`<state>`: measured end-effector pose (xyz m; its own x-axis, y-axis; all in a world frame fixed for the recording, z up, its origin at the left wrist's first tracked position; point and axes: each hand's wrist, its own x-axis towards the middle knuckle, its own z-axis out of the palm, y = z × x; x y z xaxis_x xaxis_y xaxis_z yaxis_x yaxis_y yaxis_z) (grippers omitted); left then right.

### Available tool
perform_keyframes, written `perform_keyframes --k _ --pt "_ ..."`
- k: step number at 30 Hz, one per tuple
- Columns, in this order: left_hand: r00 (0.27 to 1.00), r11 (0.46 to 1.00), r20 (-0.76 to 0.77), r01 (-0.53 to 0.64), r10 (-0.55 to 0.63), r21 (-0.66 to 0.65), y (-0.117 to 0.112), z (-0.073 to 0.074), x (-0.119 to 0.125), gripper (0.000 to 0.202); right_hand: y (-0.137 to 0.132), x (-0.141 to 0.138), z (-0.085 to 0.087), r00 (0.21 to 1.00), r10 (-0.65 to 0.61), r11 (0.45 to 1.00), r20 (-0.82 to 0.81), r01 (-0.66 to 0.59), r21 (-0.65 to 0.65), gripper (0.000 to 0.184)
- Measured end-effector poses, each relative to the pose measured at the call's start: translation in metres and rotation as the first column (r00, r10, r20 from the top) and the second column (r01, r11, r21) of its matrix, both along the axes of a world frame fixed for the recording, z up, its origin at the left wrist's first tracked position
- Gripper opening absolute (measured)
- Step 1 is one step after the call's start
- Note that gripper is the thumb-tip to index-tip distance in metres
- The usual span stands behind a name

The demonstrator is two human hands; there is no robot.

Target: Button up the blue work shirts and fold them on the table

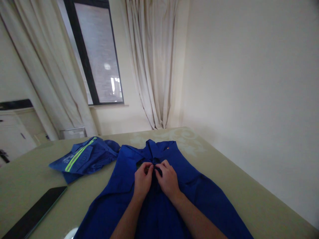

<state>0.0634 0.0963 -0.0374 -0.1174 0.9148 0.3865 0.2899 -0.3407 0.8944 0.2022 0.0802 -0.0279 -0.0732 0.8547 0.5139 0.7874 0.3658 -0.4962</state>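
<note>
A blue work jacket (199, 192) lies spread on the table, its collar at the far end and its lower part running toward me. My left hand (143, 181) is closed at the front opening just below the collar, thumb and forefinger pinching the jacket's edge. Close beside it, my right hand (168, 177) pinches the fabric at the same spot, with its fingertips almost meeting the left ones. Whatever small fastening may lie between the fingertips is too small and hidden to make out.
Left of the jacket lies a bundled blue garment (84, 157) with a yellow-green reflective stripe. A flat black slab (36, 212) rests nearer on the pale green table (211, 159). A white rounded object (71, 233) shows at the bottom edge. A wall (249, 99) borders the right side.
</note>
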Motion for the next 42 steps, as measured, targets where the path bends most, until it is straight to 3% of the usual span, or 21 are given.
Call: perform_keyframes --k 13,24,33,42 --pt "0.982 0.992 0.17 0.1 -0.086 -0.073 -0.0001 0.0064 -0.0024 0.033 0.0018 0.0045 -0.0026 0.999 0.029 0.999 -0.015 -0.028 0.038 0.021" --pt "0.987 0.995 0.126 0.099 -0.095 -0.029 -0.0007 0.0028 0.0003 0.029 0.0007 0.0049 0.0007 0.997 0.058 0.998 -0.05 -0.056 0.042 0.017" --pt "0.999 0.999 0.033 0.023 -0.024 0.032 0.0014 -0.0034 0.0008 0.025 0.0029 0.0051 -0.0006 0.994 0.093 0.995 -0.05 -0.091 0.046 0.02" --pt "0.998 0.995 0.015 0.054 -0.055 0.079 -0.0011 0.0033 -0.0014 0.025 0.0053 0.0088 -0.0007 0.973 0.178 0.983 -0.149 -0.169 0.071 0.02"
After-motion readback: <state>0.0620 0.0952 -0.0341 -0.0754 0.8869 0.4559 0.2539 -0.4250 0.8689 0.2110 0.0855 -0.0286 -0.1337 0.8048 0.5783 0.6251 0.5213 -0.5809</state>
